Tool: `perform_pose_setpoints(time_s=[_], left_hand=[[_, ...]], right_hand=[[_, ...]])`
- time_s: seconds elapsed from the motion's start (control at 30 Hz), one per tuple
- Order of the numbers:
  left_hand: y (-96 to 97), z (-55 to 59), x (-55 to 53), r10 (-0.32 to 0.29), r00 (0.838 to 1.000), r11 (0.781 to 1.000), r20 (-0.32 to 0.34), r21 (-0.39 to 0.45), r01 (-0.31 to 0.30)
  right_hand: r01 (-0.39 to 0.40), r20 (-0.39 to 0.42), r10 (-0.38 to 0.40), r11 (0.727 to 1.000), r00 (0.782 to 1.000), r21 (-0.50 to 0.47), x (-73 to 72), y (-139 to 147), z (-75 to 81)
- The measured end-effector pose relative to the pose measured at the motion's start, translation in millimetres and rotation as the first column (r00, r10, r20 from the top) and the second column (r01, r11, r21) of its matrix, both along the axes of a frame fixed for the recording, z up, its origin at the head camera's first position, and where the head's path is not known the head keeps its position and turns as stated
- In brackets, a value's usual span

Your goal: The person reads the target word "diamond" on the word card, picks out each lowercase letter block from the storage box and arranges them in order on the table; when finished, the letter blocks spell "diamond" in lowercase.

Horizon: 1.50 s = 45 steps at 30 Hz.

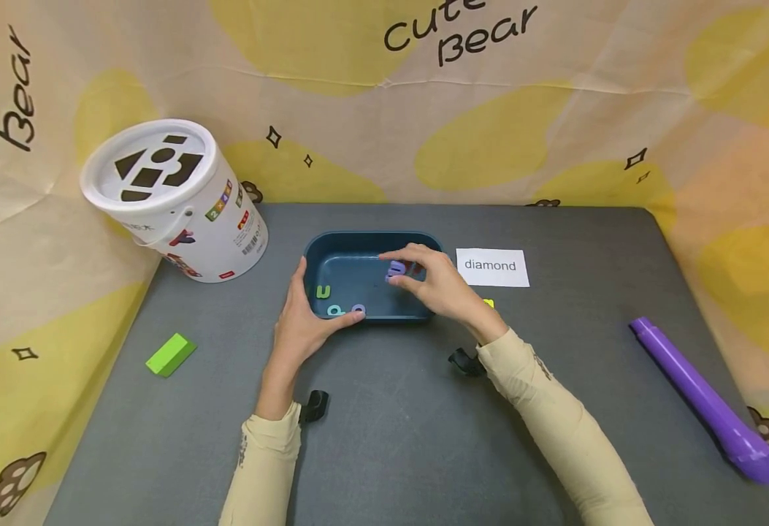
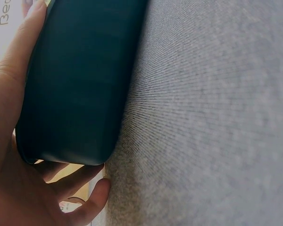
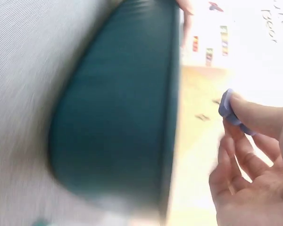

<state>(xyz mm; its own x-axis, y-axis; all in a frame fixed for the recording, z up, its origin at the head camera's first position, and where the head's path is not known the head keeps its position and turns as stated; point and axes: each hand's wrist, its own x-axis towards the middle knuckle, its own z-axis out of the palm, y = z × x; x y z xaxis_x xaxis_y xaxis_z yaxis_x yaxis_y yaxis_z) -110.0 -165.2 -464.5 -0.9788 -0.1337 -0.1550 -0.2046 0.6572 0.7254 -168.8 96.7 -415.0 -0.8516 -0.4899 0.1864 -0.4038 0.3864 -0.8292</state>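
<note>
Head view: I record the left hand (image 1: pixel 300 327) holding the tray (image 1: pixel 358 274) at its left end, the right hand (image 1: pixel 442 286) pinching a purple letter (image 1: pixel 394 270) over it, near the word card (image 1: pixel 492 267). Left wrist view: hand around the tray's end. Right wrist view: letter above the rim. I judge the step as letter-picking; next calls for a firm pinch.
</note>
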Motion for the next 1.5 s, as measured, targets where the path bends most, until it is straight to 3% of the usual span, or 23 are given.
perform_pose_setpoints(time_s=[0.1,0.33,0.57,0.67,0.87,1.23,1.5], left_hand=[[0.1,0.2,0.4,-0.001,1.000,1.000,0.002,0.001,0.001],[0.5,0.6,0.8,0.001,1.000,1.000,-0.005,0.005,-0.001],[0.7,0.0,1.1,0.002,1.000,1.000,-0.005,0.010,-0.002],[0.5,-0.1,1.0,0.001,1.000,1.000,-0.006,0.005,-0.001],[1.2,-0.4,1.5,-0.003,1.000,1.000,-0.010,0.007,0.003],[0.4,-1.0,2.2,0.000,1.000,1.000,-0.015,-0.007,0.000],[0.6,-3.6,1.0,-0.001,1.000,1.000,-0.024,-0.014,0.000]], right_hand=[[0.033,-0.012,-0.033,0.999,0.999,-0.015,7.4,23.9,4.5],[0.161,0.091,-0.155,0.986,0.984,-0.053,19.3,78.7,3.6],[0.228,-0.092,-0.217,0.965,0.972,0.133,25.4,121.1,-9.4],[0.275,-0.091,-0.264,0.950,0.960,0.148,27.9,133.3,-14.2],[0.312,-0.013,-0.313,0.941,0.950,0.126,33.4,152.3,-23.8],[0.312,0.113,-0.319,0.947,0.941,0.076,40.1,164.4,-31.7],[0.396,0.022,-0.405,0.904,0.914,0.160,40.7,166.2,-39.5]])
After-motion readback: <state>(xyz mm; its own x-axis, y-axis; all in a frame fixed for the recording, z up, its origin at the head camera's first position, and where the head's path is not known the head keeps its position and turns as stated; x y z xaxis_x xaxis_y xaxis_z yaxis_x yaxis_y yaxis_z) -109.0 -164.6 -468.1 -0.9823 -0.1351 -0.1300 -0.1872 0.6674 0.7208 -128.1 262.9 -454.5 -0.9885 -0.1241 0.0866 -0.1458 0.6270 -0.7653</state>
